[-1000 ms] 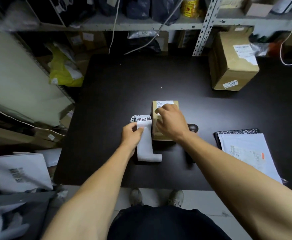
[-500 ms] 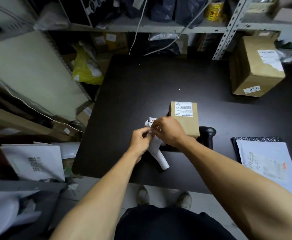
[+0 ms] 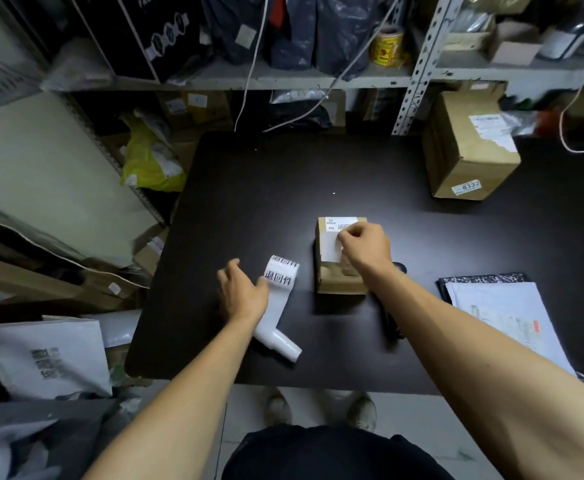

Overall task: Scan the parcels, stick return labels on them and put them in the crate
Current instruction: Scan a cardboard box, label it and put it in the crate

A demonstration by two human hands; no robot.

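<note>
Both your forearms reach forward over the table, bare to the elbow. Your left hand (image 3: 243,294) lies low and palm down with its fingers relaxed and spread, thumb toward the middle. Your right hand (image 3: 365,251) sits farther forward, knuckles up, fingers curled and pinching at the fingertips (image 3: 341,241).

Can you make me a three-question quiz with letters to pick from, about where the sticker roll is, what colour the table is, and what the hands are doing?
1. Where is the label roll?
A. left of the small box
B. on top of the small box
C. on the shelf

2. What colour is the table?
A. white
B. black
C. yellow

3. What is the right hand doing?
A. lying flat on the table
B. holding scissors
C. pinching a white label onto the small box

Answers: 1 A, the roll lies beside the left hand, left of the box. 2 B, the top is dark. 3 C, its fingers pinch the white label on the box top.
</note>
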